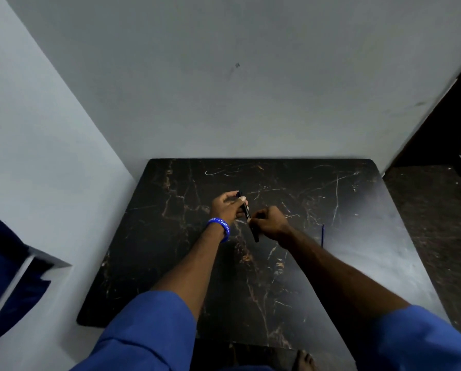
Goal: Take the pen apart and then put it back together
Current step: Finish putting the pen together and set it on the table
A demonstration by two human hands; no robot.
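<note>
Both forearms stretch forward, left hand (228,207) and right hand (268,222) curled closed, nearly touching.

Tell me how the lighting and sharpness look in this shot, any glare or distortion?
Head view: dim overall; a pale glare washes the right side of the table; wide-angle bending curves the wall and table edges; the blue cloth at the left edge is smeared; the dark pen barely separates from the dark top between the left hand and right hand.

Above the desk (331,263) middle we hold the pen (246,213), left hand (228,207) on its far end, right hand (268,223) on its near end; the refill (322,235) lies on the desk just right of the pen.
</note>
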